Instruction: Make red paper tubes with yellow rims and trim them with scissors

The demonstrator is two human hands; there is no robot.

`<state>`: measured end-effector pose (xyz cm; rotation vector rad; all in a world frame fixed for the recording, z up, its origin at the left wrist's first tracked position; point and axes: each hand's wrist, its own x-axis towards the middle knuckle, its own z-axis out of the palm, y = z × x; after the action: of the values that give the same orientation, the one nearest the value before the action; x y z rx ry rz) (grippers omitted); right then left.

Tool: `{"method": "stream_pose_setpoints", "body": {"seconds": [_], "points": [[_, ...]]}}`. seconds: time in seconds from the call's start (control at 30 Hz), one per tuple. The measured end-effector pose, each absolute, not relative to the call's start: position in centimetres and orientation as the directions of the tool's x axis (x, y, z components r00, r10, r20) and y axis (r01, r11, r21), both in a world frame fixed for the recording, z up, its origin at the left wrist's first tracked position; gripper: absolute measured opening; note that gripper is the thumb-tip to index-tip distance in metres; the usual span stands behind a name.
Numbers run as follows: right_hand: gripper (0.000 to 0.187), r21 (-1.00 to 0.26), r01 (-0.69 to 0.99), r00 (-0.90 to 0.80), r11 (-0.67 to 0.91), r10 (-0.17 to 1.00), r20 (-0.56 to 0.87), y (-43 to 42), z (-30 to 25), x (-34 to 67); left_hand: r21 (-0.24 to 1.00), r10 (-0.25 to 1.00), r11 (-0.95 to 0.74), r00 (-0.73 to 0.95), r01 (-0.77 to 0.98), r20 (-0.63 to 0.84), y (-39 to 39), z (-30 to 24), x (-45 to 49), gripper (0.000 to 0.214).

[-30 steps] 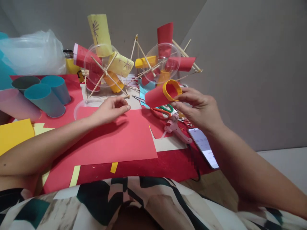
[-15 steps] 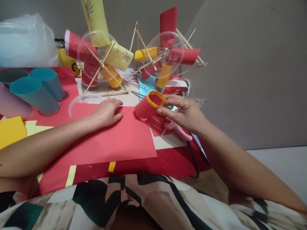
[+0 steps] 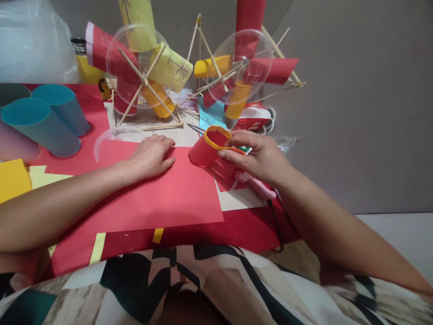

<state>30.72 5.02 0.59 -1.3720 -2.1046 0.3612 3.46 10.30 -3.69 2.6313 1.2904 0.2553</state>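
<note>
The right hand (image 3: 257,155) grips the yellow rim of a red paper cup (image 3: 201,153) between thumb and fingers; the cup leans, its lower end at the right edge of a red paper sheet (image 3: 152,194), contact appearing likely. Excess pinch could buckle the rim or loosen its band. The left hand (image 3: 154,155) lies palm down on the sheet, fingers relaxed, holding nothing; a sideways slide could drag the paper and unseat the cup. Below the right wrist lies a pink glue gun (image 3: 255,185); its heat cannot be determined, but a lowered wrist could touch it, and a forearm catching its cord (image 3: 279,230) could pull it. Behind the cup, scissors (image 3: 195,128) are partly hidden; a forward reach could meet the point, or jolt the stick frame (image 3: 145,80) beyond.
</note>
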Motion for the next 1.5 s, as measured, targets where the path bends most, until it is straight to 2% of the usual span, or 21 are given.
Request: {"method": "stream_pose_setpoints", "body": {"seconds": [0.37,0.6,0.9,0.97,1.13,1.2,1.33,1.5], "points": [[0.015,-0.512,0.724,-0.334,0.462,0.885,0.326,5.5,0.2,30.4,0.184,0.779,-0.625,0.62,0.758,0.092,10.7,-4.1,3.6,0.041],[0.013,-0.482,0.727,-0.372,0.489,0.87,0.323,5.7,0.2,30.4,0.189,0.771,-0.635,0.628,0.749,0.105,10.8,-4.3,3.4,0.039],[0.021,-0.447,0.766,-0.357,0.461,0.884,0.3,5.9,-0.6,30.1,0.173,0.76,-0.649,0.639,0.741,0.115,11.0,-4.5,3.5,0.04],[0.029,-0.461,0.76,-0.366,0.459,0.887,0.281,5.8,-0.3,30.3,0.178,0.757,-0.653,0.642,0.736,0.121,11.0,-4.6,3.5,0.039],[0.069,-0.584,0.669,-0.375,0.46,0.887,0.269,5.5,1.0,31.5,0.189,0.755,-0.655,0.643,0.732,0.127,11.0,-4.6,3.3,0.04],[0.073,-0.625,0.654,-0.31,0.427,0.904,0.293,5.8,1.4,32.1,0.186,0.751,-0.66,0.647,0.728,0.129,11.0,-4.6,3.3,0.04],[0.053,-0.684,0.613,-0.219,0.395,0.917,0.333,7.0,1.4,32.8,0.197,0.75,-0.661,0.645,0.724,0.149,11.3,-4.4,3.2,0.041],[0.032,-0.71,0.587,-0.241,0.389,0.921,0.305,8.6,1.2,32.5,0.286,0.774,-0.63,0.613,0.722,0.157,11.8,-3.8,3.1,0.041]]}}
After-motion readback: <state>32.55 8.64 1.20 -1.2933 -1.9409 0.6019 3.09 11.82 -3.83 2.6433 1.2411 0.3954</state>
